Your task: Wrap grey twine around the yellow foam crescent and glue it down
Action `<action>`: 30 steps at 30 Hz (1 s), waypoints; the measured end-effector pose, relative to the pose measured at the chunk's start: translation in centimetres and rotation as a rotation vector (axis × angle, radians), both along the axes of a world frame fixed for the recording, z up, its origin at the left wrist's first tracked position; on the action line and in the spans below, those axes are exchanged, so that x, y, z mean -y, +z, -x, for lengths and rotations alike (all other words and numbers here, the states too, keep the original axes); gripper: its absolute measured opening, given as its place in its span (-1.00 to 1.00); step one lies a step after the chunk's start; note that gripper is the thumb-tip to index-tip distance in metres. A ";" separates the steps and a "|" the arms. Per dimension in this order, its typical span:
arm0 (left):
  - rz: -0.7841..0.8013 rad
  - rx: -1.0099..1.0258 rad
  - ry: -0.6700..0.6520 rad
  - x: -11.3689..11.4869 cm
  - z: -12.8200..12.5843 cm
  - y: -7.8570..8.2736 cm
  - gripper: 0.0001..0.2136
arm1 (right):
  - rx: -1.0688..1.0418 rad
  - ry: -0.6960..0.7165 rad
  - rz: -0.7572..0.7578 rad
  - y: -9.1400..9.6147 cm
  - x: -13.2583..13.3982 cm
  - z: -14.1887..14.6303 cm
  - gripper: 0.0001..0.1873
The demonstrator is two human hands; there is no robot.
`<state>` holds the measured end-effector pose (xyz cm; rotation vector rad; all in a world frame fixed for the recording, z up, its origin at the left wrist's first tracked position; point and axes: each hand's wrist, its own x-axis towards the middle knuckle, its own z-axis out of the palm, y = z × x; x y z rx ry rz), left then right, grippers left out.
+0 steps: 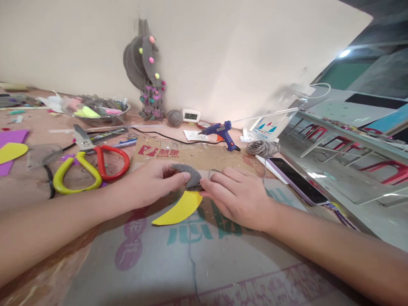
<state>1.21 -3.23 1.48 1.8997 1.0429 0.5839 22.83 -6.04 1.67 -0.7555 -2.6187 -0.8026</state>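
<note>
Between my hands is a yellow crescent cutout (180, 209), its upper part wound with grey yarn (192, 176). The bare yellow end points down and to the left. My left hand (156, 180) pinches the wrapped part, with the thumb lying on the yarn. At the edge where grey meets yellow, my right hand (236, 193) is closed with thumb and finger on the piece and the yarn. From the right hand a strand seems to run toward the grey yarn skein (263, 148) behind it.
Scissors (92, 159) with yellow and red handles lie at left. A blue glue gun (223, 134) rests on cardboard behind my hands. To the right are a phone (298, 180) and a plastic jug (270, 121). A metal bowl (95, 119) stands back left; a decorated hanging (146, 72) is on the wall.
</note>
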 end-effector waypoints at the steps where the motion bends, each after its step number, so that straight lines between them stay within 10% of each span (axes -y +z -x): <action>1: -0.005 -0.005 0.000 0.0 0.0 -0.1 -0.73 | 0.008 0.001 -0.006 0.0 0.0 0.0 -0.84; 30: -0.048 -0.045 0.007 -0.3 0.3 -0.5 -0.71 | -0.077 -0.023 0.124 0.2 0.1 0.4 -0.77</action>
